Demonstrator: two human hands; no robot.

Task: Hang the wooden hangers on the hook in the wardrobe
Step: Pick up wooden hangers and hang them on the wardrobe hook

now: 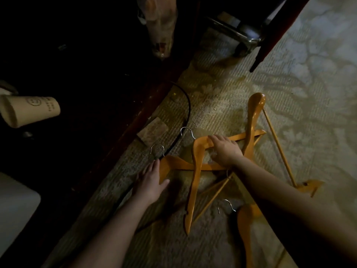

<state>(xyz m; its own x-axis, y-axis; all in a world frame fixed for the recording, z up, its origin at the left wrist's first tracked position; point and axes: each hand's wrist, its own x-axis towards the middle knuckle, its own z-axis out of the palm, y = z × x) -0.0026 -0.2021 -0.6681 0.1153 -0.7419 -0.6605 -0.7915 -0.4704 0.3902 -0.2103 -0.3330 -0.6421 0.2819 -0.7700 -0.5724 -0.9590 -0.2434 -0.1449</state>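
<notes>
Hangers (197, 190) lie in a crossed heap on the carpet (222, 93), just right of a black cable (188, 109), and none is hung yet. Nearest the cable, the left hand (151, 180) lies flat with straight fingers, gripping nothing. Its thumb rests against the arm of the left hanger (173, 163), whose wire hook almost touches the cable. Further right of the cable, the right hand (226, 151) curls its fingers over the shoulder of the middle hanger (196, 171), whose long arm crosses over the left one. Beyond that hand, well right of the cable, a third hanger (253, 113) reaches away with its thin bar, and a fourth (245, 219) lies near the forearm. These look light and stiff, with smooth varnished wood that may slide in a loose grasp. The thin bars seem the weakest part, so the thick shoulder close to the neck is the better hold, leaving the hook free. Because arms and bars interlock, lifting one is likely to drag its neighbours, so each probably needs freeing first.
</notes>
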